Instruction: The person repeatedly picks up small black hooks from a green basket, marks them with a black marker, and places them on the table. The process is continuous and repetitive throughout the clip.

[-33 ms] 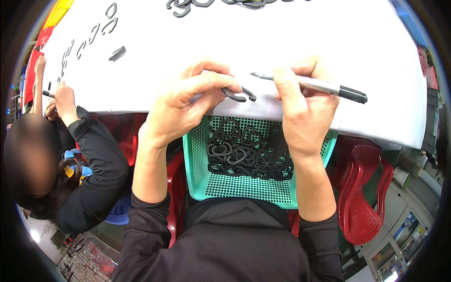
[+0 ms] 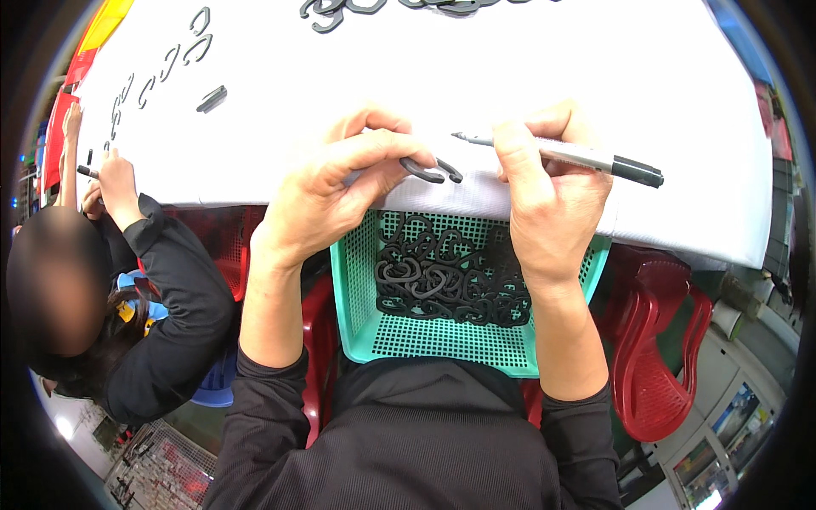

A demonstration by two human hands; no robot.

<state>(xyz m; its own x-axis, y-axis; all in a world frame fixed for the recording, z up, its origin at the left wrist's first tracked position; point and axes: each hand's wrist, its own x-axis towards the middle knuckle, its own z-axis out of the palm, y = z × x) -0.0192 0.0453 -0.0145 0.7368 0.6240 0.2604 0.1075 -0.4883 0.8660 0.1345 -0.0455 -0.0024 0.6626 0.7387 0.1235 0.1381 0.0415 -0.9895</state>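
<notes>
My left hand (image 2: 340,174) pinches a black hook-shaped piece (image 2: 425,172) between thumb and fingers, just above the near edge of the white table. Its open end points to the right. In my right hand (image 2: 552,187) is a marker (image 2: 586,155) with a grey barrel and a black end; the bare dark tip points left, a little above the black piece and apart from it. Below both hands, a green plastic basket (image 2: 442,344) rests in front of my body. Many similar black curved pieces (image 2: 416,272) lie heaped inside it.
The white tabletop (image 2: 646,76) carries more black pieces (image 2: 340,10) along its far edge and others (image 2: 170,64) at the left. Two dark sticks (image 2: 212,98) lie there too. A co-worker (image 2: 170,314) sits at my left, holding a marker. A red chair (image 2: 650,365) stands at right.
</notes>
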